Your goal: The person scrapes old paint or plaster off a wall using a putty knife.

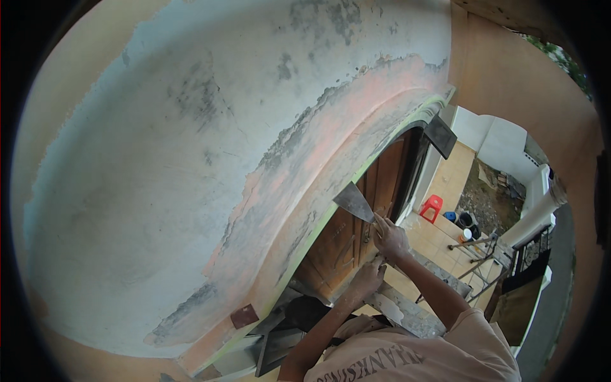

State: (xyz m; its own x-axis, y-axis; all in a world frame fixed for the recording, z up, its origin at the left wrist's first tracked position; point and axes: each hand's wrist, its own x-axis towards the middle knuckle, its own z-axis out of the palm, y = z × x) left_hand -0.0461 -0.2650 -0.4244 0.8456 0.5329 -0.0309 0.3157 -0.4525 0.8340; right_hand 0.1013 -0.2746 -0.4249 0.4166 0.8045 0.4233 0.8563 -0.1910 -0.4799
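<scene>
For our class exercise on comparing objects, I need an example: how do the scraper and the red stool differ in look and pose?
Colour: the scraper has a grey blade, while the stool is bright red.
Shape: the scraper's blade is flat and flares away from the hand; the stool has a seat on legs.
Support: the scraper is held in the right hand, while the stool stands on the tiled floor.
</scene>
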